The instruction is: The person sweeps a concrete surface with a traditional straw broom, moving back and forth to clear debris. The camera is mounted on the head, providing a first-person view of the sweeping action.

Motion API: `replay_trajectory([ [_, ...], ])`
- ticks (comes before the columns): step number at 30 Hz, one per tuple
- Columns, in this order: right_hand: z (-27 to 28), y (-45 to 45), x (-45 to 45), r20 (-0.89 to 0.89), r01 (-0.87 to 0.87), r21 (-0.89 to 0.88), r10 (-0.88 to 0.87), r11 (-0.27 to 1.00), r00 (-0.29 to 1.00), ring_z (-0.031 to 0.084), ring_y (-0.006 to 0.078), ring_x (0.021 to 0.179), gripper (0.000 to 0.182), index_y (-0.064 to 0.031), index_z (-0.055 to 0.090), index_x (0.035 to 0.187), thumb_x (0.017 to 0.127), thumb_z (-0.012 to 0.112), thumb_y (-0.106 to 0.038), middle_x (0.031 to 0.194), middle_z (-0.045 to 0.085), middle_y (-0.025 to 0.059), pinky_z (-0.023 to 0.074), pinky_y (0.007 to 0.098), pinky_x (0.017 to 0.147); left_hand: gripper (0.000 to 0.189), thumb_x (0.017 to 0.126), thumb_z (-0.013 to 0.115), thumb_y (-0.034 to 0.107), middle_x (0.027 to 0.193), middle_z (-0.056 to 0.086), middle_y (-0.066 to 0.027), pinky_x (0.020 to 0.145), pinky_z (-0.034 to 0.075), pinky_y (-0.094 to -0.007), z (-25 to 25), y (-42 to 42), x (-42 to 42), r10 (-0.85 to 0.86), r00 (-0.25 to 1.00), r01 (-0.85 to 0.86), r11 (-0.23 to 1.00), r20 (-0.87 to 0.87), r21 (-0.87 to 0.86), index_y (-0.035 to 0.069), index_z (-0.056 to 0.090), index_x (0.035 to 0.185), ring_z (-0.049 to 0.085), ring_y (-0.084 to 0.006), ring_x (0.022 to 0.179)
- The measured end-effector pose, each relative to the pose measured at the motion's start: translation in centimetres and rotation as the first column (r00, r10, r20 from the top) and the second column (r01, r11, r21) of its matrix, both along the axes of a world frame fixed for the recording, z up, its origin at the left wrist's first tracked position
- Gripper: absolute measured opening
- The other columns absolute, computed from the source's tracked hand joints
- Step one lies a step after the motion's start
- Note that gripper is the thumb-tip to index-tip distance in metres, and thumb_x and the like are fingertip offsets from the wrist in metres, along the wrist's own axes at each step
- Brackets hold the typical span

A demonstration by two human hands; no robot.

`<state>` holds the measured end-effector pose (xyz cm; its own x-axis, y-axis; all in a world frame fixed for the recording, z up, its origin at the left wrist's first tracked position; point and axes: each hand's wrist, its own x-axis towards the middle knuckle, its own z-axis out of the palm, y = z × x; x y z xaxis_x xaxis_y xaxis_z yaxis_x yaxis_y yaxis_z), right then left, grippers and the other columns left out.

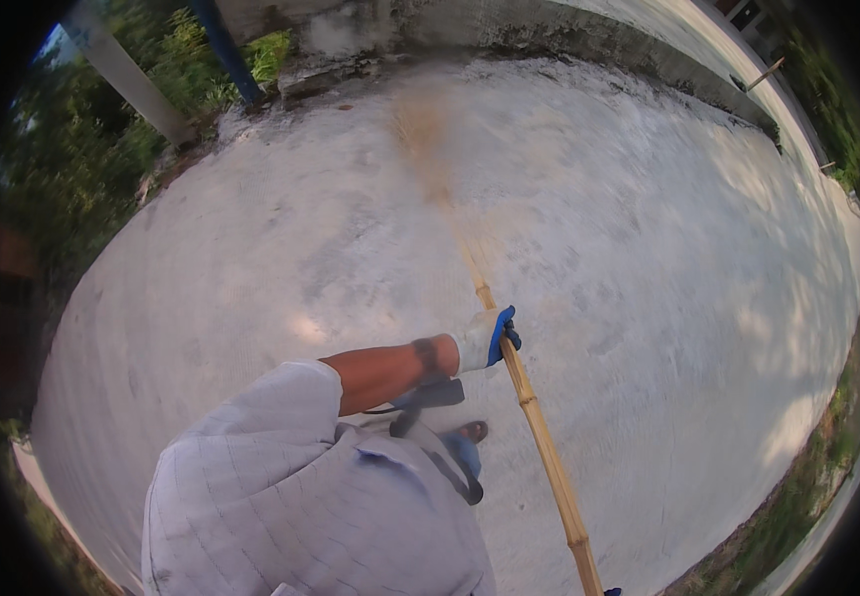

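My left hand (491, 339), in a white glove with blue-coated fingers, is closed around the bamboo handle (545, 439) of a long broom. The handle slopes from the bottom edge up past the hand, towards the upper middle. At its far end the tan bristle head (424, 138) is blurred and lies against the pale concrete floor (646, 261). Of my right hand (612, 592) only a scrap of blue glove shows at the bottom edge, beside the handle. Its grip is hidden.
A low, stained concrete wall (489, 30) curves along the far side. At upper left, a pale post (128, 74) and a blue post (227, 52) stand before green shrubs (72, 141). Grass (795, 492) borders the floor at lower right. A sandaled foot (475, 430) shows below me.
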<state>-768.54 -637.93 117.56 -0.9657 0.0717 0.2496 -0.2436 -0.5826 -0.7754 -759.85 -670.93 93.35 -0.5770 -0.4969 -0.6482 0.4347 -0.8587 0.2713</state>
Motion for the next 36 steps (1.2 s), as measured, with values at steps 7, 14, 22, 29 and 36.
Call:
replay_trajectory([
  [7,-9.8,-3.5,-3.5,0.204,-0.531,0.176,0.497,0.829,0.844,0.041,0.0133,0.063,0.018,-0.0081,0.053,0.076,0.083,0.047,-0.023,0.057,0.032,-0.0020,0.0400,0.0273,0.065,0.023,0.077,0.051,0.030,0.057,0.043,-0.0046,0.052,0.039,-0.0356,-9.4,-2.7,16.7,0.368,0.872,-0.400,0.916,0.323,0.038,0.012,0.042,0.065,0.046,-0.0210,0.054],
  [14,-12.6,-9.7,-3.3,0.216,-0.601,0.375,0.564,0.706,0.797,0.037,0.0105,0.063,0.029,-0.0078,0.037,0.064,0.087,0.040,-0.024,0.060,0.031,-0.0004,0.0387,0.0287,0.069,0.023,0.077,0.049,0.031,0.057,0.045,-0.0070,0.050,0.037,-0.0356,-8.8,-0.8,24.2,0.506,0.763,-0.557,0.830,0.401,0.013,0.011,0.043,0.068,0.048,-0.0223,0.055],
  [22,-13.0,-5.8,-8.2,0.436,-0.740,-0.065,0.686,0.669,0.582,0.038,0.0089,0.054,0.028,-0.0113,0.042,0.058,0.084,0.047,-0.020,0.050,0.033,-0.0038,0.0363,0.0241,0.063,0.028,0.080,0.044,0.032,0.068,0.050,-0.0127,0.060,0.040,-0.0358,-7.8,0.6,20.2,0.295,0.810,-0.311,0.949,0.507,-0.056,0.003,0.047,0.079,0.049,-0.0253,0.063],
  [29,-5.5,-1.9,-5.7,0.265,-0.143,0.191,0.089,0.971,0.960,0.040,0.0141,0.055,0.010,-0.0069,0.044,0.070,0.078,0.041,-0.012,0.054,0.033,-0.0023,0.0338,0.0288,0.055,0.032,0.080,0.049,0.034,0.069,0.050,-0.0116,0.063,0.044,-0.0359,-12.4,4.4,8.2,0.052,0.919,-0.001,0.991,0.391,-0.131,0.002,0.048,0.081,0.053,-0.0256,0.066],
  [36,-7.1,8.3,-7.3,-0.099,0.329,0.643,-0.351,0.691,0.931,0.037,0.0132,0.049,0.016,0.0005,0.043,0.073,0.065,0.045,0.014,0.058,0.034,0.0019,0.0369,0.0279,0.043,0.024,0.079,0.055,0.025,0.070,0.049,-0.0096,0.058,0.049,-0.0352,-4.9,5.6,-1.0,-0.148,0.957,0.136,0.989,0.249,0.065,0.003,0.046,0.082,0.055,-0.0252,0.065],
])
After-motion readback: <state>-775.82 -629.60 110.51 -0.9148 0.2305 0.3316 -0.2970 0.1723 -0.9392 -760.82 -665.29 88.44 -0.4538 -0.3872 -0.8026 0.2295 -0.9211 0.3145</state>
